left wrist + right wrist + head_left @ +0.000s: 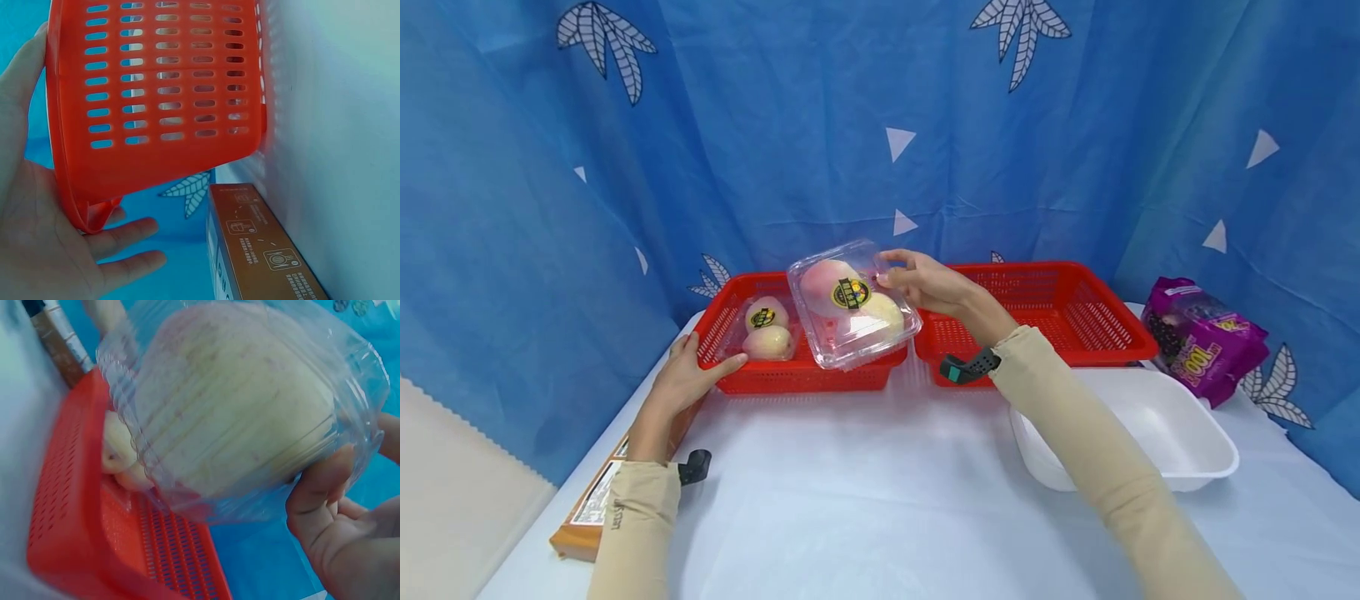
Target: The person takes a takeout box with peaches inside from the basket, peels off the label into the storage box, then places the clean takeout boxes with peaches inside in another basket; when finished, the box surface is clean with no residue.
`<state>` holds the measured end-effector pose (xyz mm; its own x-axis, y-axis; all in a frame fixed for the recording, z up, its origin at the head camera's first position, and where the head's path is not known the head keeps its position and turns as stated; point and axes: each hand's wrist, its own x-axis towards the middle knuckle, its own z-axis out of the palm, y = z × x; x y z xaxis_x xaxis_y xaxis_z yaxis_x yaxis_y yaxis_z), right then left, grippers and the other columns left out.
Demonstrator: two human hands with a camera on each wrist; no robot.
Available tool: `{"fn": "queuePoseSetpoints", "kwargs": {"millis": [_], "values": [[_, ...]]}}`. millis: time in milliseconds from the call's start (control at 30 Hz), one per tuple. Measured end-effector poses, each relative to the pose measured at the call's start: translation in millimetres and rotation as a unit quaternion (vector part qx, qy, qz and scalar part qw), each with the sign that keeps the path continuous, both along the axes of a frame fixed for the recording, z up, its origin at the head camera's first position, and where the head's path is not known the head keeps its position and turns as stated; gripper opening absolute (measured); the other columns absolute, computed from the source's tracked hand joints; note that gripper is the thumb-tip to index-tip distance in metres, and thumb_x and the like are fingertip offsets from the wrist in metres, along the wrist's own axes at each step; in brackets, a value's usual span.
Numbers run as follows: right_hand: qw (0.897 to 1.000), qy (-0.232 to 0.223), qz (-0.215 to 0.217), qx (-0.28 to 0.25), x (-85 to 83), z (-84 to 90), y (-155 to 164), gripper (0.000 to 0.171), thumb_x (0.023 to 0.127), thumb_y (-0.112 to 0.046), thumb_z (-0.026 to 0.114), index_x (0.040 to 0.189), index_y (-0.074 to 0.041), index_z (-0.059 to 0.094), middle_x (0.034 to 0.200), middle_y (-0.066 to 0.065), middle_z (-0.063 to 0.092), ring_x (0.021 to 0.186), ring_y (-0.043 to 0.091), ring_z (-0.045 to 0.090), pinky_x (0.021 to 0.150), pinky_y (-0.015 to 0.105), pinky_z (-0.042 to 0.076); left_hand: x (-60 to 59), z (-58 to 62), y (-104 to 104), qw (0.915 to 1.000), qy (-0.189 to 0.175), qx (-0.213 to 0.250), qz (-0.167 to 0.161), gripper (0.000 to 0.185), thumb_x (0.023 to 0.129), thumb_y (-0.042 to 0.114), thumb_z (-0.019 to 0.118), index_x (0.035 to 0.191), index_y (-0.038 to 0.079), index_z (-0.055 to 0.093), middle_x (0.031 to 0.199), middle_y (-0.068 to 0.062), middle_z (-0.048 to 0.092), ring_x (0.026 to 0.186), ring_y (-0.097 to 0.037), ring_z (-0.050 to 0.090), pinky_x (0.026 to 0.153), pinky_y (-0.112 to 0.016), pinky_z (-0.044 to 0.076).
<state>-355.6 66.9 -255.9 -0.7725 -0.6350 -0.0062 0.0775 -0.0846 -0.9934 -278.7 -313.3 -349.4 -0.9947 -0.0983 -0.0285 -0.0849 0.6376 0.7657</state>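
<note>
My right hand [925, 279] pinches the right edge of a clear plastic fruit box [820, 346], thumb on one face and fingers behind. Inside the box are two large pink-and-yellow fruits, and a black round label is on its lid. The box hangs tilted over the left red basket [805, 379]. A second boxed pair of fruits [769, 342] lies in that basket's left part. At the basket's front left corner, my left hand [681, 379] rests on the rim, its thumb along the front and straight fingers beyond the corner [125, 240].
Another red basket [1037, 357] stands on the right, behind a white tub [1180, 433]. A purple packet [1206, 342] leans at the far right. Along the table's left edge lies a brown box [580, 542], partly under my left arm. A blue curtain [820, 125] hangs behind.
</note>
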Motion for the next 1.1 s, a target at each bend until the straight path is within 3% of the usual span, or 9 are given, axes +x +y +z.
{"fn": "queuePoseSetpoints", "kwargs": {"millis": [167,300,433,567,667,800,867,1000,1100], "values": [[0.998,0.021,0.065,0.012,10.6,-1.3,15,0.058,0.093,0.001,0.048,0.144,-0.005,0.022,0.119,0.015,0.051,0.095,0.022,0.062,0.075,0.033,0.057,-0.2,0.5,0,0.9998,0.012,-0.018,-0.005,0.118,0.076,0.064,0.068,0.154,0.008,0.000,0.153,-0.027,0.008,0.133,-0.049,0.021,0.090,-0.056,0.048],[0.989,0.048,0.126,0.053,19.9,-2.5,30,0.057,0.091,0.000,0.048,0.143,-0.006,0.024,0.120,0.015,0.051,0.101,0.024,0.059,0.078,0.036,0.057,-0.1,0.6,1,0.9996,0.019,-0.022,-0.006,0.115,0.077,0.063,0.067,0.155,0.009,0.003,0.152,-0.027,0.010,0.133,-0.049,0.023,0.089,-0.056,0.049],[0.974,0.089,0.179,0.108,27.8,-5.8,43,0.059,0.089,-0.003,0.053,0.142,-0.008,0.028,0.125,0.017,0.049,0.109,0.030,0.056,0.085,0.042,0.055,0.3,1.9,1,0.9997,0.019,-0.012,-0.003,0.114,0.077,0.062,0.068,0.155,0.010,0.003,0.153,-0.026,0.010,0.133,-0.048,0.023,0.088,-0.055,0.049],[0.959,0.100,0.223,0.145,36.2,-11.8,51,0.061,0.088,-0.007,0.056,0.143,-0.010,0.030,0.133,0.019,0.045,0.118,0.036,0.050,0.092,0.049,0.050,2.0,2.7,-1,0.9995,0.016,0.027,0.002,0.113,0.077,0.057,0.072,0.155,0.013,0.003,0.154,-0.022,0.011,0.135,-0.045,0.022,0.089,-0.055,0.049],[0.948,0.097,0.248,0.176,43.5,-17.5,54,0.061,0.089,-0.010,0.057,0.144,-0.011,0.030,0.135,0.019,0.044,0.121,0.037,0.048,0.095,0.049,0.048,3.6,3.4,-4,0.9998,0.010,0.016,0.002,0.114,0.077,0.059,0.070,0.155,0.012,0.001,0.154,-0.023,0.010,0.135,-0.046,0.020,0.089,-0.055,0.049],[0.928,0.110,0.269,0.234,50.9,-24.9,55,0.062,0.088,-0.017,0.060,0.143,-0.017,0.032,0.134,0.018,0.046,0.123,0.035,0.046,0.096,0.046,0.047,5.5,4.1,-10,0.9994,0.012,-0.033,-0.004,0.116,0.078,0.063,0.066,0.154,0.007,0.000,0.152,-0.028,0.011,0.132,-0.050,0.022,0.087,-0.056,0.050],[0.920,0.116,0.281,0.249,52.9,-28.3,55,0.063,0.087,-0.018,0.061,0.144,-0.019,0.033,0.136,0.018,0.044,0.125,0.035,0.043,0.097,0.044,0.047,5.6,4.1,-11,0.9994,0.017,-0.028,-0.008,0.115,0.078,0.062,0.067,0.154,0.006,0.001,0.151,-0.028,0.012,0.132,-0.049,0.023,0.087,-0.056,0.050],[0.910,0.113,0.302,0.260,54.4,-35.7,54,0.063,0.087,-0.017,0.060,0.144,-0.019,0.032,0.136,0.017,0.042,0.126,0.035,0.040,0.096,0.042,0.046,3.8,3.3,-8,0.9992,0.025,-0.025,-0.016,0.113,0.079,0.062,0.066,0.154,0.004,0.003,0.150,-0.029,0.013,0.130,-0.049,0.024,0.088,-0.056,0.049],[0.904,0.113,0.312,0.271,55.2,-41.1,53,0.063,0.087,-0.018,0.060,0.145,-0.019,0.035,0.127,0.013,0.048,0.115,0.028,0.045,0.087,0.036,0.049,1.7,2.0,-5,0.9989,0.028,-0.032,-0.020,0.113,0.079,0.063,0.065,0.153,0.003,0.004,0.150,-0.029,0.014,0.130,-0.049,0.025,0.088,-0.057,0.049]]}}
